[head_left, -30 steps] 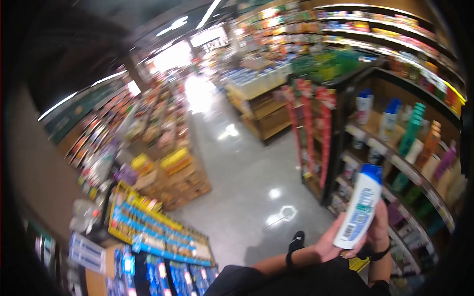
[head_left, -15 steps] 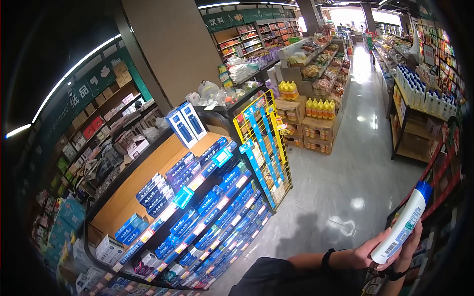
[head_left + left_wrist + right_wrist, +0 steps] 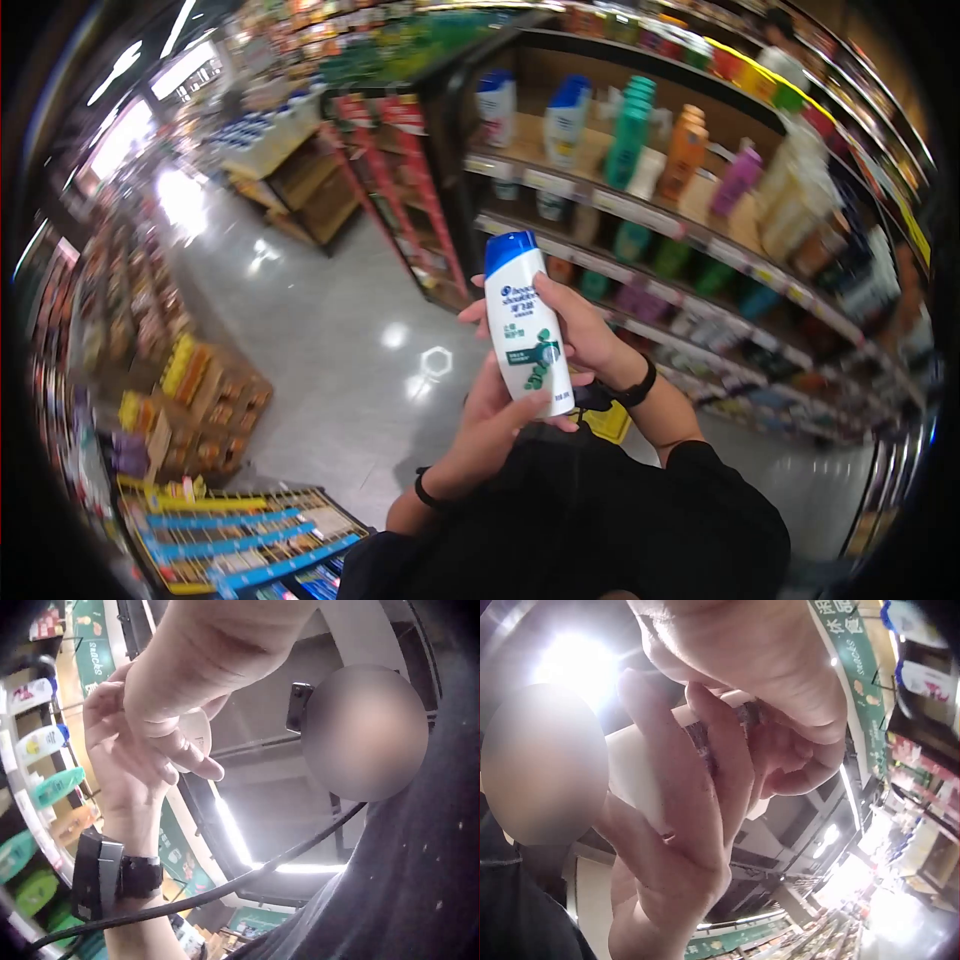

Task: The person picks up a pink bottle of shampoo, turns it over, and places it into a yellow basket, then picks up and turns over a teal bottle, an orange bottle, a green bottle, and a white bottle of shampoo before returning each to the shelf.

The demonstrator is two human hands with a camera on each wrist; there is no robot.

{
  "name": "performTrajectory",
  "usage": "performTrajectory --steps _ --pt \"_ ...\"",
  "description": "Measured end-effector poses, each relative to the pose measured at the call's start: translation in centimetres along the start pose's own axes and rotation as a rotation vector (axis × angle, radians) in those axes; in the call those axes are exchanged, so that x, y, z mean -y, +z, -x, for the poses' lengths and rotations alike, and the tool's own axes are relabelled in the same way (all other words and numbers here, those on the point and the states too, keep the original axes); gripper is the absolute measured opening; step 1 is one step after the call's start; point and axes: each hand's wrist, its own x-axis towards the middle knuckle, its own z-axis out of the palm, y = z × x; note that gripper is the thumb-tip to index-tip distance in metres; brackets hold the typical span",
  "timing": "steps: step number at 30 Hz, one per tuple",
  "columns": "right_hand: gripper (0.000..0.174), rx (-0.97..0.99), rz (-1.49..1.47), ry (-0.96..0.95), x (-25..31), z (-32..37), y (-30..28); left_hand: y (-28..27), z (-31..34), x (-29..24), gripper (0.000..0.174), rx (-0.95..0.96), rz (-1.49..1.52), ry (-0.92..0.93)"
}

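A white shampoo bottle with a blue cap is held by both hands in front of the body in the head view. It tilts slightly, cap toward the shelf, with its logo and green leaf print facing up. My left hand grips the lower part, thumb across the front near the base. Along the right side of the bottle, my right hand holds the upper body. In the left wrist view the bottle's base peeks out between the fingers. The right wrist view shows its white side behind my left fingers.
A shelf unit stands ahead on the right with blue-capped bottles, green bottles and orange bottles. Red-edged racks stand at its end. A yellow-framed rack is at lower left, beside stacked cartons.
The view swung left, then back right to the bottle shelf. The bottle has turned from its barcode side to its logo side, both hands still holding it.
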Motion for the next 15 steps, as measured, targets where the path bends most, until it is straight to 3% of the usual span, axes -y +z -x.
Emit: performTrajectory --steps 7,9,10,12,14,15 --pt "0.071 -0.209 -0.035 -0.097 1.2 8.5 -1.1 2.8 -1.1 4.5 0.073 0.167 0.177 -0.139" --pt "0.066 -0.107 0.003 -0.245 0.7 9.2 -2.0 3.3 -1.2 4.9 0.08 0.182 0.188 -0.182" --pt "0.064 -0.045 0.021 -0.318 0.7 9.3 -2.4 3.0 -1.1 5.4 0.085 0.223 0.368 -0.25" --pt "0.058 -0.138 0.031 -0.256 1.7 9.7 -1.4 2.9 -1.1 6.4 0.093 0.363 0.717 -0.327" --pt "0.055 -0.257 0.062 -0.175 1.5 9.2 -0.7 3.2 -1.7 7.0 0.105 0.555 0.682 -0.36" --pt "0.044 -0.281 0.047 -0.132 1.9 9.0 -0.4 3.1 -1.8 7.3 0.118 0.557 0.674 -0.441"
